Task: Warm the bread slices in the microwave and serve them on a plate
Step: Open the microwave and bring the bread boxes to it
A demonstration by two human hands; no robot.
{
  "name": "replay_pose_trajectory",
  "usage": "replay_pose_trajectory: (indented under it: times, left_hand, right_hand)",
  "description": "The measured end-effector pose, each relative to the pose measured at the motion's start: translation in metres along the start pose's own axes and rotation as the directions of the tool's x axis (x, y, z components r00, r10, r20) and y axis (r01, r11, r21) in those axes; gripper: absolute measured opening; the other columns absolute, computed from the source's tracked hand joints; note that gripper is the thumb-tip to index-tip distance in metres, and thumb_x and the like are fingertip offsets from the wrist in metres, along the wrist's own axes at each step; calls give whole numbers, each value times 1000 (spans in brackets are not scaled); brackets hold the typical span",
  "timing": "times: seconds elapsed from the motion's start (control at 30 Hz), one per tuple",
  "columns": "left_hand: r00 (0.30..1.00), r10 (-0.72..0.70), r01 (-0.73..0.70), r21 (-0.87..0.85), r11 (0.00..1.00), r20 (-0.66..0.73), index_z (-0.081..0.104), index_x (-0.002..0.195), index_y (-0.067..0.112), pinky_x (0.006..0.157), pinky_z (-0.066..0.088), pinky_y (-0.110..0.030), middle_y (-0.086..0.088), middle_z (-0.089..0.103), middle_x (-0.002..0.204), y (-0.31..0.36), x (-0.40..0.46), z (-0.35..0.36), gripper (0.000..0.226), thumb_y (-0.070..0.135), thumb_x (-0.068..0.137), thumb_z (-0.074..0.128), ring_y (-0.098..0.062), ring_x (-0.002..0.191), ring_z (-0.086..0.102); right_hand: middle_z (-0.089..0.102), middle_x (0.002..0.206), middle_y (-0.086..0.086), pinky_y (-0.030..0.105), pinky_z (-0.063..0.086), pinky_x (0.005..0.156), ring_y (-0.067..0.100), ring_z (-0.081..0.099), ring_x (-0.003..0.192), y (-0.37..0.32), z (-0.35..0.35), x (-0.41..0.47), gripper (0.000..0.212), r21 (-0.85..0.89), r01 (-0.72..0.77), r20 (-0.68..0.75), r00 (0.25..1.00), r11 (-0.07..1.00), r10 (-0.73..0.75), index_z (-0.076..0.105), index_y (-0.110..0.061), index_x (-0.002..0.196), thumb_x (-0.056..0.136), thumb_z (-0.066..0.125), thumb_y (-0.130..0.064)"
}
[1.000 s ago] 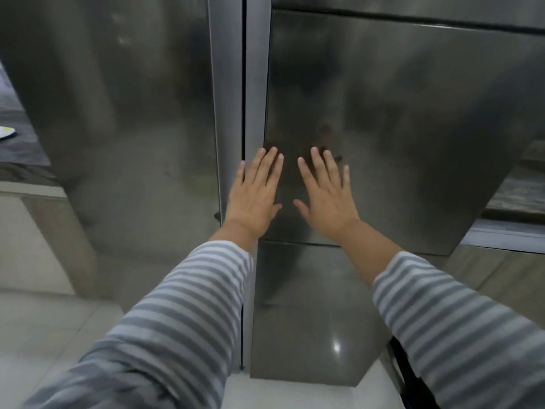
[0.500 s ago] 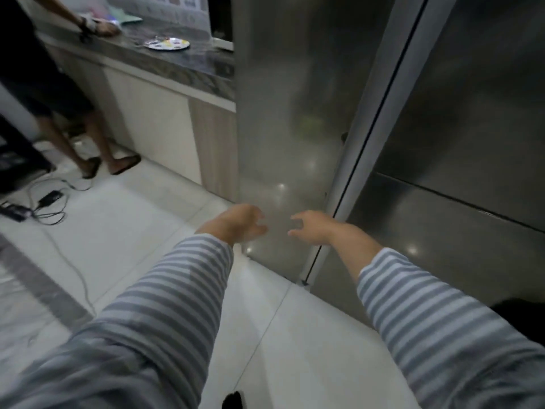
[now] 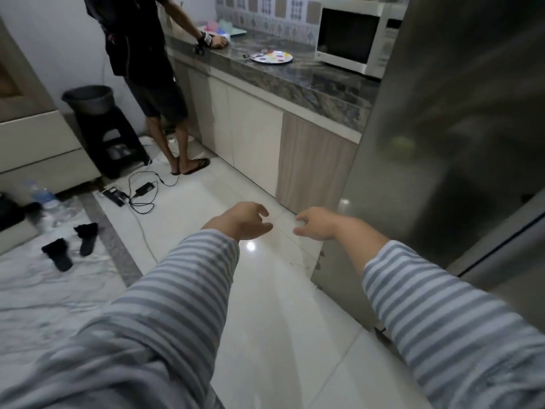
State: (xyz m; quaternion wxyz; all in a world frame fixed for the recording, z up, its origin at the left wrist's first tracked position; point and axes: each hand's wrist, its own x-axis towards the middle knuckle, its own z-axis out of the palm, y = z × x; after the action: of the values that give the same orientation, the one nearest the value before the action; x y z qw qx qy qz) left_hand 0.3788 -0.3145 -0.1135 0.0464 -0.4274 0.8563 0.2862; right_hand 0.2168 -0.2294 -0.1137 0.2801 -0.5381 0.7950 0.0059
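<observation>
Nothing is held: left hand [image 3: 240, 221] & right hand [image 3: 315, 224] hang loose (fingers half-curled), now lifted off the fridge [image 3: 460, 128]; microwave [image 3: 351, 33] & plate [image 3: 271, 57] now seen.

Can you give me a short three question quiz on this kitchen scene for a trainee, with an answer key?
1. True or false: the microwave door is open.
2. Where is the plate? A) on the floor B) on the countertop, left of the microwave C) inside the microwave.
3. What do the left hand and right hand hold?

Key:
1. False; it looks closed.
2. B.
3. Nothing; both hang loosely curled over the floor.
</observation>
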Motion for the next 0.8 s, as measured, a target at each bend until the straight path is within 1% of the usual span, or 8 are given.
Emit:
replay_pose_trajectory:
  times: [0.2,0.3,0.4,0.47,0.63,0.73,0.8]
  left_hand:
    - [1000,-3,3,4,1000,-17,54,130,18,98,42,-29,-2,60,126,-30,62,-43,45,38,89,58,-19,115,55]
    - [1000,4,-5,-5,1000,-25,54,131,17,98,43,-29,-2,60,126,-33,105,-62,46,38,89,58,-19,116,54]
    - [999,10,-10,7,1000,-43,54,130,20,100,44,-34,-1,60,126,-34,154,-82,46,40,89,58,-19,116,55]
    - [998,8,-8,-3,1000,-59,54,130,20,101,43,-35,-1,60,127,-31,189,-100,46,39,89,57,-19,116,54]
    - [994,32,-35,-25,999,-102,54,130,19,97,40,-26,-1,61,126,-21,278,-140,45,38,89,58,-19,117,55]
    - [995,55,-57,-25,998,-83,55,130,18,94,38,-22,-2,61,127,-18,328,-158,44,37,90,58,-19,117,55]
    - [996,65,-66,-24,998,-65,54,131,17,96,38,-23,-3,61,128,-17,362,-171,45,36,90,59,-20,117,55]
  right_hand:
    - [40,148,5,35,32,111,24,39,135,-31,-30,69,55,-21,30,-5,1000,999,-30,39,-15,145,95,51,-37]
    - [40,149,7,35,32,112,26,39,136,-31,-56,109,55,-28,31,-14,999,999,-31,39,-12,144,96,52,-36]
    - [39,150,8,33,31,112,26,37,137,-27,-87,151,55,-46,41,-29,999,998,-42,39,-10,144,97,52,-34]
    - [41,149,8,31,31,110,26,39,136,-24,-113,182,54,-35,43,-51,998,998,-44,39,-10,144,96,52,-33]
    - [46,145,10,30,36,104,26,45,132,-15,-171,256,53,-25,32,-113,993,999,-35,42,-9,143,96,53,-31]
    - [47,143,11,32,39,101,27,46,129,-12,-196,298,52,-16,16,-126,992,1000,-18,43,-9,143,96,53,-30]
    - [48,142,11,32,39,102,27,47,129,-10,-213,327,51,-15,1,-137,990,1000,-3,44,-9,142,96,53,-30]
